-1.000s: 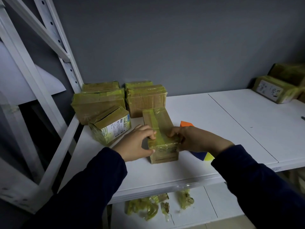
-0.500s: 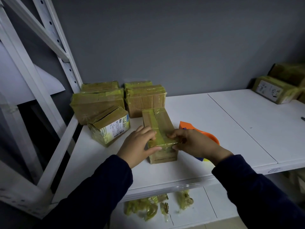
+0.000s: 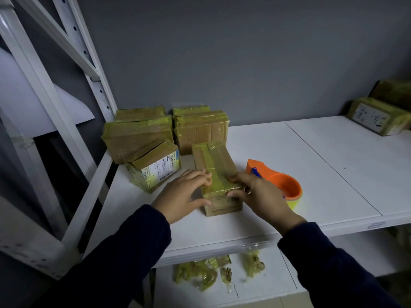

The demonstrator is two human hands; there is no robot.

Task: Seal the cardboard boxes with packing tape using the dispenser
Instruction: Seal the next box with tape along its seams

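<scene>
A small cardboard box (image 3: 219, 162) wrapped in yellowish tape lies lengthwise on the white shelf (image 3: 278, 141). My left hand (image 3: 185, 193) grips its near left corner, fingertips on top and thumb along the front face. My right hand (image 3: 255, 193) pinches the near top edge at the right, with fingers on the tape strip and thumb on the front. The orange tape dispenser (image 3: 280, 182), holding a yellow roll, rests on the shelf just right of the box, behind my right hand. Nobody holds it.
Several taped boxes (image 3: 138, 136) are stacked at the shelf's back left, and a labelled one (image 3: 155, 168) leans in front of them. More boxes (image 3: 378, 115) sit at the far right. Crumpled tape scraps (image 3: 206, 273) lie on the lower shelf. White rack struts (image 3: 73, 63) rise on the left.
Both hands stay on the box's near end, their fingers shifting slightly along the tape. My right wrist has drawn back, uncovering the orange dispenser it had mostly hidden.
</scene>
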